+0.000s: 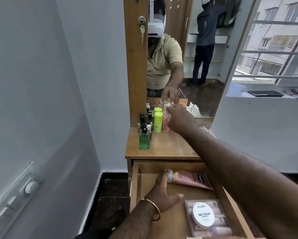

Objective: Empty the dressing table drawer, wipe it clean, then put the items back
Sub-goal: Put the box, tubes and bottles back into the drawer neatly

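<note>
Right hand (176,120) closed round a pink bottle (165,124) on the far worktop (170,145), left hand (162,192) open in the drawer (136,183) touching a pink tube (189,180): risks toppling the close-packed green bottles (37,121) just left.

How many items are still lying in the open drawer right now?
3: a pink squeeze tube at the back by the left hand, a clear box of nail polishes in front, a white round tin on it. The arms may hide more.
</note>
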`<action>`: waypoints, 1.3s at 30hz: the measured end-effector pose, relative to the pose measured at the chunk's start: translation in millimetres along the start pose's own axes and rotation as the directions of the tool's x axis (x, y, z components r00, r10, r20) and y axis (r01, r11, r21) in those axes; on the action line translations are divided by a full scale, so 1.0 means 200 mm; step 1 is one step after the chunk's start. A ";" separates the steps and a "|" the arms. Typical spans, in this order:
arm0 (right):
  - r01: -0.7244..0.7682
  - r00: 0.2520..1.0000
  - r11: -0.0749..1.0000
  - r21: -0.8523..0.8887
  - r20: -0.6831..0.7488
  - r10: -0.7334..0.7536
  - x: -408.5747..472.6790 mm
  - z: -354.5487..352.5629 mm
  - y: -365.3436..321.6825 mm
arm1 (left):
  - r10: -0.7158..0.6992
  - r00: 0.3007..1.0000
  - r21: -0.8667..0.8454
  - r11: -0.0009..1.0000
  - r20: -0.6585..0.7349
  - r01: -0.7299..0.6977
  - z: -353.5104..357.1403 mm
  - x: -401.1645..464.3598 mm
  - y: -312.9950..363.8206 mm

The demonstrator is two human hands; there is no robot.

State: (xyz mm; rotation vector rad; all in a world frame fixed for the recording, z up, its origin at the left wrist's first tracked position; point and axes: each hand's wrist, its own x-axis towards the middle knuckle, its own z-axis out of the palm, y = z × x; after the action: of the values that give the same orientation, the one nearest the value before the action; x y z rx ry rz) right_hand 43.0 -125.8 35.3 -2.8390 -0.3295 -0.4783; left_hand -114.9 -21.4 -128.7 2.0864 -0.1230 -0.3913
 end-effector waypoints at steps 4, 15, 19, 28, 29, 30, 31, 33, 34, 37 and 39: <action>-0.024 0.987 0.995 0.097 -0.154 0.039 0.00 0.02 0.02 | 0.010 1.000 0.021 1.000 -0.004 -0.010 0.00 -0.01 0.01; 0.047 0.948 0.875 0.481 -0.296 0.112 -0.57 -0.28 0.13 | 0.132 0.922 -0.053 0.985 -0.363 -0.162 -0.04 -0.02 0.04; -0.160 0.947 0.820 0.550 -0.148 0.284 -0.83 -0.23 0.26 | 0.114 0.932 -0.274 0.937 -0.343 -0.216 -0.04 -0.05 0.08; -0.478 0.857 0.748 0.460 0.057 0.513 -1.03 0.11 0.44 | 0.026 0.996 -0.192 0.981 0.084 -0.010 0.02 -0.08 0.07; -0.487 0.856 0.754 0.441 0.068 0.513 -1.04 0.13 0.45 | 0.017 0.993 -0.163 0.987 0.115 0.002 0.03 -0.08 0.06; -0.496 0.854 0.759 0.422 0.078 0.515 -1.05 0.14 0.45 | 0.009 0.990 -0.140 0.990 0.141 0.011 0.03 -0.08 0.06; -0.506 0.850 0.763 0.403 0.083 0.520 -1.06 0.15 0.46 | -0.002 0.988 -0.122 0.992 0.154 0.021 0.04 -0.08 0.07; -0.531 0.839 0.769 0.357 0.090 0.537 -1.07 0.15 0.46 | -0.021 0.987 -0.093 0.995 0.161 0.037 0.05 -0.07 0.07; -0.542 0.834 0.773 0.331 0.097 0.543 -1.07 0.16 0.47 | -0.025 0.985 -0.086 0.995 0.169 0.040 0.05 -0.07 0.07; -0.527 0.850 0.822 0.217 0.126 0.512 -1.06 0.16 0.46 | -0.007 0.976 -0.074 0.997 0.220 0.024 0.07 -0.07 0.08; -0.502 0.860 0.859 0.105 0.167 0.482 -1.05 0.16 0.44 | -0.002 0.971 -0.088 0.996 0.238 0.024 0.07 -0.07 0.08</action>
State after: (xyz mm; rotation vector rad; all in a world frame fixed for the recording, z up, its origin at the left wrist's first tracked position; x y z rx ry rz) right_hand -117.9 -237.0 -83.7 -2.6699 0.3318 -0.1450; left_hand -131.2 -38.8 -118.5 1.9463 -0.2293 -0.6429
